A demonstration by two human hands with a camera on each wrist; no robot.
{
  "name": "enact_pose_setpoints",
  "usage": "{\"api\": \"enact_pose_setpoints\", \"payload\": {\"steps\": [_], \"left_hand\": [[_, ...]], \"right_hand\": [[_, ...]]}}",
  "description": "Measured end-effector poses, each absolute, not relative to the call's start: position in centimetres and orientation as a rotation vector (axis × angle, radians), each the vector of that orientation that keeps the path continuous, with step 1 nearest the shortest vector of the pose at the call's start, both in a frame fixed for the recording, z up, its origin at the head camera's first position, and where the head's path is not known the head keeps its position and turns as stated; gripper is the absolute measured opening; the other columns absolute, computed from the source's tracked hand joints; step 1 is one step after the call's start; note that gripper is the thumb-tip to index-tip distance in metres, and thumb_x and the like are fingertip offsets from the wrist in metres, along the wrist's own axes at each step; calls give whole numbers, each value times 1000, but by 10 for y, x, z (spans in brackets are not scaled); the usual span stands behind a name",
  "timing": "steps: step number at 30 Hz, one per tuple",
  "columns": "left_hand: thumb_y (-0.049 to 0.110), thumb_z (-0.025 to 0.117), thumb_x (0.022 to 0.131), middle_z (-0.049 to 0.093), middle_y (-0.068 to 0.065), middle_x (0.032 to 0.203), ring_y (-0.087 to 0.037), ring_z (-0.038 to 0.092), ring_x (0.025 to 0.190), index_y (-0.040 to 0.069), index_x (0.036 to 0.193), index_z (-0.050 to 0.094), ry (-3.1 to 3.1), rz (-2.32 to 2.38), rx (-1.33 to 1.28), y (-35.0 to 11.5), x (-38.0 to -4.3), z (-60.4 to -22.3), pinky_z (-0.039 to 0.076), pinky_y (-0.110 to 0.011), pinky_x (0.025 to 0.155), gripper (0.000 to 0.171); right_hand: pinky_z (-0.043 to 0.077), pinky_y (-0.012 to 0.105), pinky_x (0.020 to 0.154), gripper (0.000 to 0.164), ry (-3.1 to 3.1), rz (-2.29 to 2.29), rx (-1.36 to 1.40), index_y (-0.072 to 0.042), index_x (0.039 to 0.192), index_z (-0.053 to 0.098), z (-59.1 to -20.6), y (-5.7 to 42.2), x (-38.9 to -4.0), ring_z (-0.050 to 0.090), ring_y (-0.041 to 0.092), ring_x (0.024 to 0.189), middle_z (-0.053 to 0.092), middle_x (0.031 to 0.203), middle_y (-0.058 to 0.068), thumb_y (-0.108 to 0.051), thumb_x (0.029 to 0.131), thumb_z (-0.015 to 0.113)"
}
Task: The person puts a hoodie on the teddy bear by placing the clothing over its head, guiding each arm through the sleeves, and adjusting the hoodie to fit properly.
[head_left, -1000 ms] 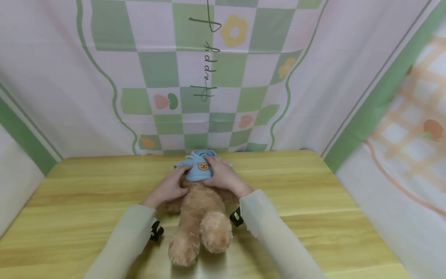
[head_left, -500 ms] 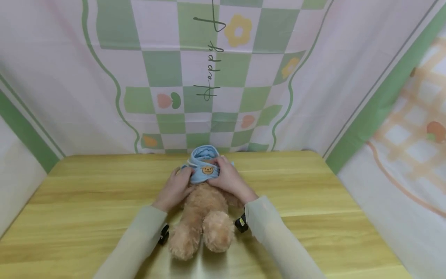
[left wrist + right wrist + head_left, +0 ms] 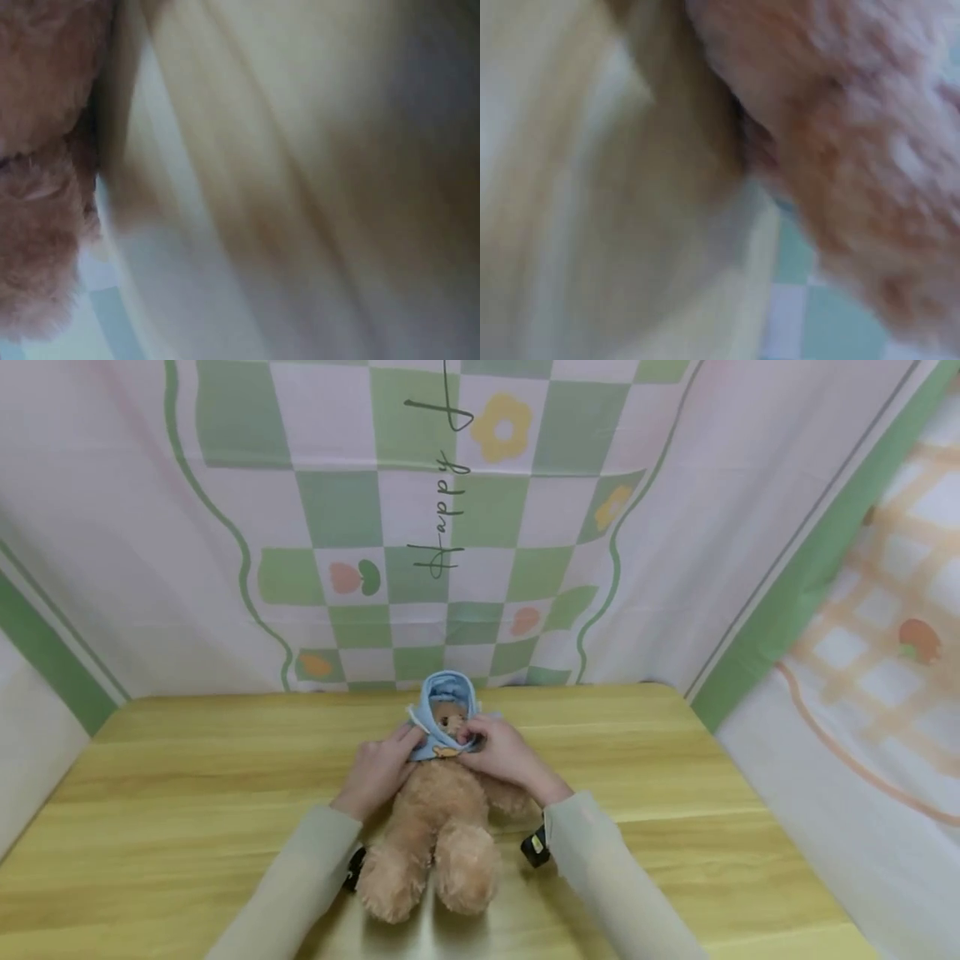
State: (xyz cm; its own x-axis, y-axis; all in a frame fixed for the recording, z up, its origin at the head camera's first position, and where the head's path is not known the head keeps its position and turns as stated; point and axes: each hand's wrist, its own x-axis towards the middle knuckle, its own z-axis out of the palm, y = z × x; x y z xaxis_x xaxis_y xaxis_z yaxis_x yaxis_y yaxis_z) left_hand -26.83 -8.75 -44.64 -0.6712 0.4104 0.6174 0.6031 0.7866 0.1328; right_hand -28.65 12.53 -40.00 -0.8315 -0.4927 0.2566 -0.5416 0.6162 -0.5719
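Observation:
A brown plush teddy bear (image 3: pixel 441 797) lies on its back on the table, legs toward me. A small light-blue hoodie (image 3: pixel 432 742) with a bear print is bunched about its head and neck, and part of the bear's face shows through the hood opening. My left hand (image 3: pixel 381 770) grips the hoodie's left side. On the right side my right hand (image 3: pixel 512 757) pinches the fabric at the opening's edge with curled fingers. Neither wrist view shows a hand; brown fur (image 3: pixel 37 240) fills the left wrist view's left side, and blurred fur (image 3: pixel 870 165) the right wrist view's right.
The wood-grain table (image 3: pixel 202 793) extends to both sides of the bear. Behind its far edge hangs a green-and-white checked curtain (image 3: pixel 420 527). A dark wrist device (image 3: pixel 535 847) sits below the right cuff.
The hoodie has slid down over the bear's head, and its face now shows in the opening. My right hand has shifted from the hoodie's front to the opening's right edge.

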Motion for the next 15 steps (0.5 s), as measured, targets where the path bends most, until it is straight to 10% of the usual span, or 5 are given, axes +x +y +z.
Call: {"api": "enact_pose_setpoints", "payload": {"steps": [8, 15], "left_hand": [[4, 58, 89, 58, -8, 106, -18, 58, 75, 9, 109, 60, -2615, -774, -777, -90, -266, -434, 51, -31, 64, 21], [13, 57, 95, 58, -6, 102, -21, 62, 91, 9, 102, 59, -2663, -808, -789, -90, -271, -432, 54, -38, 81, 8]], "right_hand": [[51, 37, 80, 40, -2981, 649, 857, -9, 129, 56, -374, 120, -300, 61, 23, 92, 64, 109, 12, -22, 92, 62], [40, 32, 71, 23, -3028, 51, 1178, -11, 113, 61, -357, 104, -309, 49, 18, 81, 58, 102, 8, -18, 92, 61]]}}
